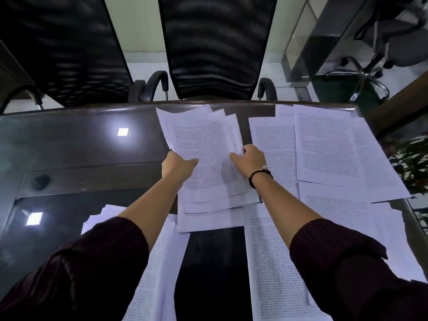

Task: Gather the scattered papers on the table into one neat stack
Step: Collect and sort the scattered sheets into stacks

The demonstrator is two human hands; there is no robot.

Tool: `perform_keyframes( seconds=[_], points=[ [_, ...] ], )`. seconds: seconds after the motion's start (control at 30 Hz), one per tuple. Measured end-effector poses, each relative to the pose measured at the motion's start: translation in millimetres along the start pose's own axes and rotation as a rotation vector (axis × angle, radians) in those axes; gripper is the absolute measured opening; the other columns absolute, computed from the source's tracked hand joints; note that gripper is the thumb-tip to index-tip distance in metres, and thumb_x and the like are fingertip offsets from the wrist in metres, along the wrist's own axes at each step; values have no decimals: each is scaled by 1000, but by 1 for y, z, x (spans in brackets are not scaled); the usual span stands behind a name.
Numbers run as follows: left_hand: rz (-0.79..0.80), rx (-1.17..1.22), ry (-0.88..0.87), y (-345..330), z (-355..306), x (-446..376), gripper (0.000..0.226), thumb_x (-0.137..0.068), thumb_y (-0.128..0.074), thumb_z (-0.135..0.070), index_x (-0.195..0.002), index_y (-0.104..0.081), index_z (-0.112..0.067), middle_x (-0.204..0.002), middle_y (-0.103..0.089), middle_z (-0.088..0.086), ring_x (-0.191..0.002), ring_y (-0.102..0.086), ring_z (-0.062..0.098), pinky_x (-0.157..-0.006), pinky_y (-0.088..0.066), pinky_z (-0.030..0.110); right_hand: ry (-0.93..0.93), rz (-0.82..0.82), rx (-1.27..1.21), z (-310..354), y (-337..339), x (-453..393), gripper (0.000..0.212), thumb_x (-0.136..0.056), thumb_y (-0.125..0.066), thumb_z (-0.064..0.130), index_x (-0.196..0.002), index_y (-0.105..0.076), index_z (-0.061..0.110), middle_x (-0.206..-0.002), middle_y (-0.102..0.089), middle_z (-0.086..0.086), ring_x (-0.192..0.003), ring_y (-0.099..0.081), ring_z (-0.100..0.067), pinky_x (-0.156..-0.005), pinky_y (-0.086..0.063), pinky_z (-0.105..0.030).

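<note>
A loose bundle of printed sheets point(203, 144) is held up over the middle of the dark glass table point(76, 147), its edges uneven. My left hand point(177, 166) grips the bundle's left side, thumb on top. My right hand point(249, 161) grips its right side, thumb on the page. More printed pages lie flat on the right point(324, 147), in front on the right point(273, 262) and under my left forearm point(159, 262). Other sheets point(208, 218) lie just below the held bundle.
Two black mesh office chairs point(217, 47) stand against the table's far edge. The table's right edge runs diagonally past the sheets, with a green plant point(412, 163) beyond it. Another chair base point(368, 75) stands at the far right.
</note>
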State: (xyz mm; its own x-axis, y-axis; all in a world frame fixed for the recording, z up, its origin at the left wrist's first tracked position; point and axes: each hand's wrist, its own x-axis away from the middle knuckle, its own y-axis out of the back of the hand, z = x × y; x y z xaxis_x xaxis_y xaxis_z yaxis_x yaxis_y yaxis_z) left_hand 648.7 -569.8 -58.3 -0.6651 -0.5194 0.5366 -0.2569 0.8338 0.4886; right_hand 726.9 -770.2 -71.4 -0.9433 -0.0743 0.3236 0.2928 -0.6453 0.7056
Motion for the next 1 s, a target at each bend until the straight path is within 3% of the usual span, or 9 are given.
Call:
perform_keyframes(
  seconds=[0.13, 0.2, 0.3, 0.4, 0.53, 0.67, 0.77, 0.87, 1.0],
  points=[
    [106, 254, 58, 11, 6, -1, 39, -86, -85, -11, -119, -63, -9, -118, -73, 5, -106, -71, 29, -88, -60, 45, -100, 195, -209, -3, 4, 2, 52, -84, -77, 43, -118, -55, 9, -113, -62, -3, -101, -60, -23, -81, -50, -34],
    [133, 356, 48, 19, 8, 2, 41, -85, -85, -4, -121, -65, -9, -116, -75, 5, -100, -74, 27, -88, -62, 47, -95, 261, -438, -5, 10, 2, 49, -85, -80, 35, -121, -61, 8, -119, -69, -5, -107, -66, -23, -92, -54, -37],
    [156, 611, 2, 35, 3, 8, 46, -82, -81, 8, -125, -64, 1, -118, -76, 13, -97, -77, 29, -74, -65, 41, -100, 319, -785, -3, 30, 17, 39, -93, -73, 28, -126, -65, 8, -120, -72, -1, -110, -68, -18, -86, -55, -21],
    [175, 760, -59, 56, -10, 11, 52, -82, -81, 8, -129, -62, 1, -122, -76, 14, -107, -76, 34, -87, -63, 50, -120, 355, -960, -10, 40, 31, 56, -92, -70, 40, -139, -58, 11, -141, -61, 0, -128, -57, -16, -96, -47, -24],
    [194, 899, -178, 88, -33, 27, 58, -82, -79, 9, -136, -62, -1, -128, -74, 12, -113, -74, 32, -93, -61, 49, -143, 469, -1334, -8, 34, 70, 42, -89, -67, 31, -128, -68, 16, -133, -68, -10, -123, -65, -27, -102, -53, -43],
    [224, 903, -311, 107, -52, 57, 56, -81, -75, 16, -134, -62, 4, -127, -74, 15, -115, -72, 34, -93, -62, 46, -71, 544, -1587, 16, 14, 114, 37, -82, -81, 23, -119, -74, 22, -123, -71, -11, -108, -68, -32, -95, -55, -50],
    [278, 788, -401, 123, -58, 84, 56, -77, -76, 17, -131, -63, 10, -127, -73, 19, -117, -71, 37, -99, -59, 51, 64, 497, -1688, 49, 8, 144, 33, -87, -68, 12, -114, -77, 30, -126, -70, -6, -118, -65, -29, -106, -46, -56],
    [355, 717, -452, 142, -60, 113, 59, -74, -79, 7, -131, -64, 5, -130, -72, 19, -120, -69, 36, -105, -55, 52, 177, 463, -1735, 68, 8, 164, 42, -81, -80, 7, -117, -75, 27, -134, -65, -10, -136, -53, -37, -114, -35, -65],
    [300, 812, -508, 178, -66, 140, 53, -77, -78, -3, -128, -65, -11, -130, -73, 14, -120, -69, 33, -103, -57, 46, 167, 436, -1765, 83, 16, 183, 38, -94, -55, 1, -110, -79, 25, -129, -69, -9, -132, -54, -37, -118, -26, -67]
  ],
)
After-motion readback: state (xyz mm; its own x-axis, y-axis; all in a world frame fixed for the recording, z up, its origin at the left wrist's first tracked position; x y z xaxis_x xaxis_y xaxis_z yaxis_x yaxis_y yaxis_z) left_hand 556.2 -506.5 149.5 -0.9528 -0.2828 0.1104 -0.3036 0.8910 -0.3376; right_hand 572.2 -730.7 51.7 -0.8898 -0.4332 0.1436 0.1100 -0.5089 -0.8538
